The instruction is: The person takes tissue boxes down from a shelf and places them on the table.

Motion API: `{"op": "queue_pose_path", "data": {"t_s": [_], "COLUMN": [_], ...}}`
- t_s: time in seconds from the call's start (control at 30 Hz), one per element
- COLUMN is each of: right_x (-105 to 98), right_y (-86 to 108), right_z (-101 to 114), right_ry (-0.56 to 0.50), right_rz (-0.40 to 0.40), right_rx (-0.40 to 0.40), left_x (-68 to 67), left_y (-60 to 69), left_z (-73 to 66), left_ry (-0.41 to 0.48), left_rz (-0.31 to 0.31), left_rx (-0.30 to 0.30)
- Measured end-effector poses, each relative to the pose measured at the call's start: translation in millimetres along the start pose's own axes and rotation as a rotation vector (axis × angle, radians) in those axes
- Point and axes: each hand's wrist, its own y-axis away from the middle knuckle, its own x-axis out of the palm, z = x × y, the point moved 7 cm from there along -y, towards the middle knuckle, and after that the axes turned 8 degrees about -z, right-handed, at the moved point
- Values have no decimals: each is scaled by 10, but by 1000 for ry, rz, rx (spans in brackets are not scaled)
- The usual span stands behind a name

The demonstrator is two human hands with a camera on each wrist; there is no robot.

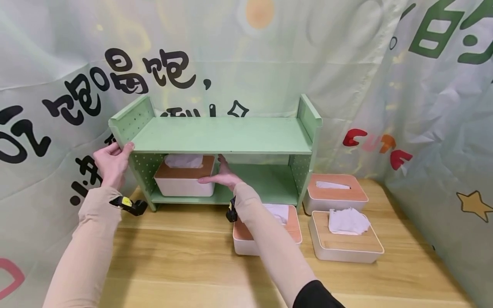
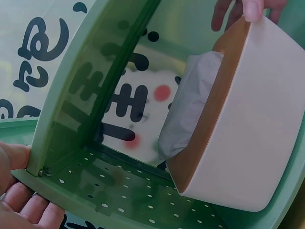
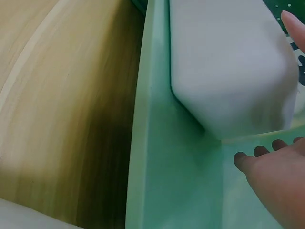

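On the left of the lower tier of a green two-tier shelf [image 1: 227,136] stands a tissue box [image 1: 185,188], white with a brown wooden lid and a tissue in its slot. My left hand [image 1: 111,164] grips the shelf's left side panel, thumb in front and fingers curled around the edge, as the left wrist view shows. At the box's right end is my right hand [image 1: 226,176]. Its thumb touches the box near the front top edge, while the other fingers [image 3: 267,167] stretch out beside the end, apart from the white wall in the right wrist view.
A tissue box with a reddish lid [image 1: 244,247] sits before the shelf, partly behind my right forearm. Right of the shelf are another reddish-lidded box [image 1: 335,192] and a light-wood-lidded one [image 1: 346,254]. Printed curtains [image 1: 346,85] surround the wooden table [image 1: 185,265].
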Motion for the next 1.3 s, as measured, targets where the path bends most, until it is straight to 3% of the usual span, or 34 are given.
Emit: {"op": "queue_pose_path", "data": {"t_s": [0.47,0.97,1.3], "right_x": [173,226,211], "right_y": [-93,-155,-184], "right_z": [-56,-166,-168], "right_ry": [73,92,145], "right_rz": [15,18,-23], "right_rx": [-49,-55,-53], "left_x": [-46,-15,-8], "left_y": [-11,8,-2], "left_z": [-15,4,1], "left_ry": [2,-10,-9], "left_rz": [-10,-5,5], "left_rx": [-16,-10,-14]}}
